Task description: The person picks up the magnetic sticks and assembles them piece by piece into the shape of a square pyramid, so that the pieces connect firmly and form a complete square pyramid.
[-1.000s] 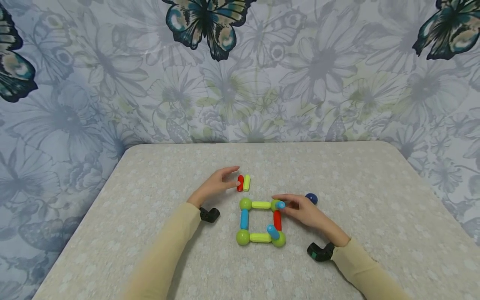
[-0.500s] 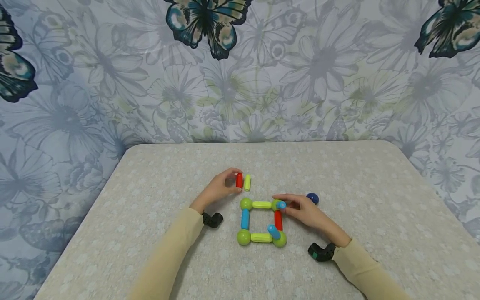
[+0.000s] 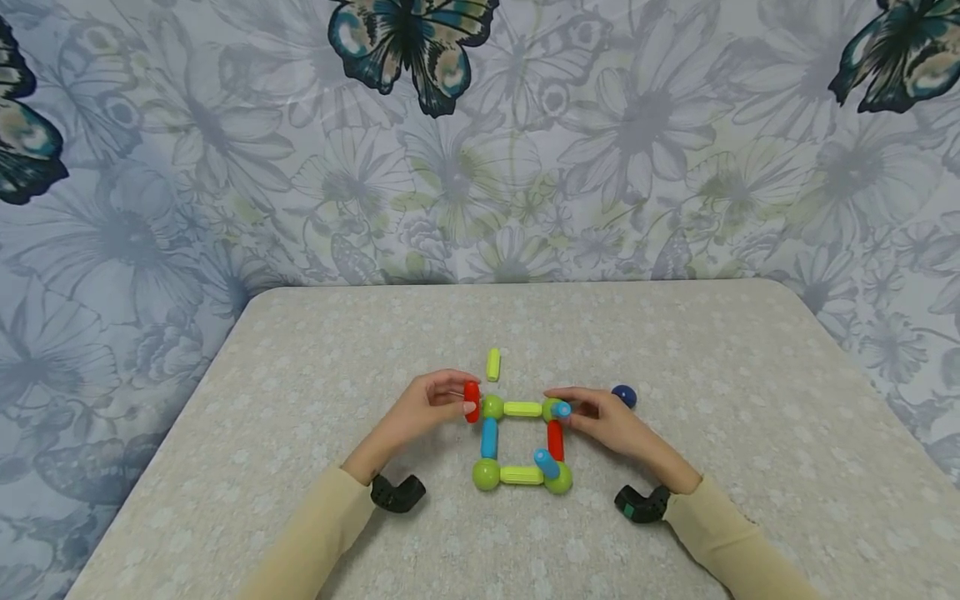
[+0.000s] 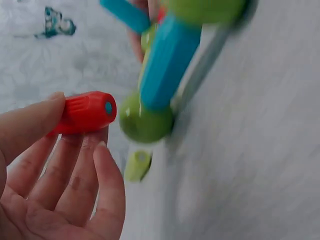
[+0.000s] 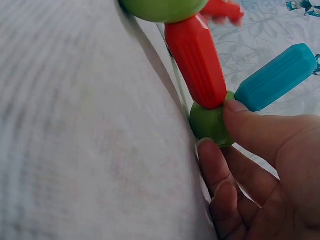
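Observation:
My left hand (image 3: 420,412) pinches a red rod (image 4: 87,112) between thumb and fingers, beside the far-left green ball (image 3: 492,407) of a square frame. Green balls form the frame's corners, joined by yellow-green rods (image 3: 522,475), a blue rod (image 3: 489,438) and a red side rod (image 5: 197,62). Two more blue rods rise from the right corners, one (image 5: 277,77) at the far ball and one (image 3: 546,463) at the near ball. My right hand (image 3: 611,423) holds the far-right green ball (image 5: 212,122), thumb on top and fingers against its side.
A loose yellow-green rod (image 3: 492,365) lies just beyond the frame. A dark blue ball (image 3: 624,396) sits right behind my right hand. The patterned tablecloth (image 3: 675,333) reaches back to a butterfly-print wall covering (image 3: 480,167).
My left hand took hold of the red rod next to the loose yellow-green one. It then brought the rod nearer, to the far-left ball. The right hand stays on its ball.

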Demonstrator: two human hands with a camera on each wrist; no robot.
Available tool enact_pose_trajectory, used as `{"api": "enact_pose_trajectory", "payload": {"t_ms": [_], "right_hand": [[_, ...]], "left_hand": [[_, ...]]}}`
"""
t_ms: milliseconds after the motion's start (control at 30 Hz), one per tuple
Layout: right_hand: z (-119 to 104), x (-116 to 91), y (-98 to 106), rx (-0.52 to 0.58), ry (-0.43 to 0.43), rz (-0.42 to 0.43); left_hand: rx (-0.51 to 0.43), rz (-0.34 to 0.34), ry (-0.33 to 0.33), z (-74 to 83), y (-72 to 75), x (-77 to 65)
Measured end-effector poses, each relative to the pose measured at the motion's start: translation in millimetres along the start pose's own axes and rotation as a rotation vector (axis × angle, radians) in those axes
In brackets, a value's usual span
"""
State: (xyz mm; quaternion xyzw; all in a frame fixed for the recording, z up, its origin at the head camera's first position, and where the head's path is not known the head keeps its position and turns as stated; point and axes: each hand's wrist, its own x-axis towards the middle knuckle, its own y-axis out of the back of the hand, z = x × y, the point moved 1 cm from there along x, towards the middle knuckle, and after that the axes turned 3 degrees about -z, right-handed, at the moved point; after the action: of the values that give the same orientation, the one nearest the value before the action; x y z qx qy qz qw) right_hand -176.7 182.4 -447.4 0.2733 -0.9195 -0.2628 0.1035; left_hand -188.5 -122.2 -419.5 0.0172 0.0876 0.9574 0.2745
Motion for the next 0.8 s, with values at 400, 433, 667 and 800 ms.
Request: {"api": "enact_pose_trajectory", "payload": {"t_ms": [400,433,667,800], "right_hand": [[-1,0,1,0.004,0.006,0.001],[-1,0,1,0.003,0.002,0.0],[1,0,1,0.003,0.005,0.003],[0,-2,2,-0.004,0.023,0.004]], "left_hand": [[-0.115,-0.141,0.013,-3.0,-30.3,-29.9],[-0.11,-0.143,0.014,-3.7,-30.7,-29.9],[-0.114,-0.169,-0.005,-5.9,-27.2,-29.0],[-0.12,-0.132,-0.021,-8.4,-20.2,-22.8]]}}
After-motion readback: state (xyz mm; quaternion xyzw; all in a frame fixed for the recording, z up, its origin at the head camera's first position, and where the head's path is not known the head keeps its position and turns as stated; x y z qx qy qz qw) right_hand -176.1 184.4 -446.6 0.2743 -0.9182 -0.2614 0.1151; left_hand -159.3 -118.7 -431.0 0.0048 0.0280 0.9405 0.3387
